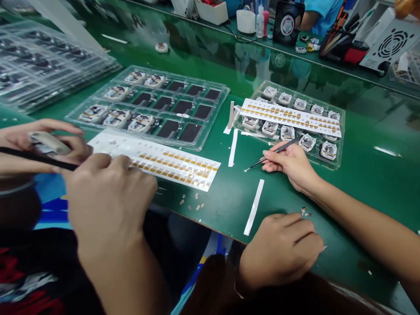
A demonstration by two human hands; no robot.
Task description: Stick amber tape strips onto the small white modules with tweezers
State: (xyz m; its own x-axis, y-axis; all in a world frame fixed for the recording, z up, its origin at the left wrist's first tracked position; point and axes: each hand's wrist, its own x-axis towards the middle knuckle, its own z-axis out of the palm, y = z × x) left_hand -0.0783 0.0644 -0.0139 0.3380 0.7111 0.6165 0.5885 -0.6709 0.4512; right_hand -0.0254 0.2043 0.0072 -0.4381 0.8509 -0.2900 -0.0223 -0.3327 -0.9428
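At the left, my left hand [74,146] is closed around a small white, rounded device housing [49,143]. My right hand [110,192] is curled in front of it, back of the hand up. From its thumb side a slim black tool [36,158] runs out past the left edge; its far end is out of view. Beneath and beyond my right hand lies a white sheet with rows of amber stickers [177,168]. Just behind that sheet stands a clear tray [203,146], with white housings in some pockets and dark pads showing in others.
At right, a co-worker's hand [293,164] holds black tweezers [272,153]; their other hand [278,249] rests near the table edge. Another tray [337,162] of housings bears a sticker sheet [288,116]. White strips [254,208] and scraps [197,201] lie about. Stacked trays [98,72] stand far left.
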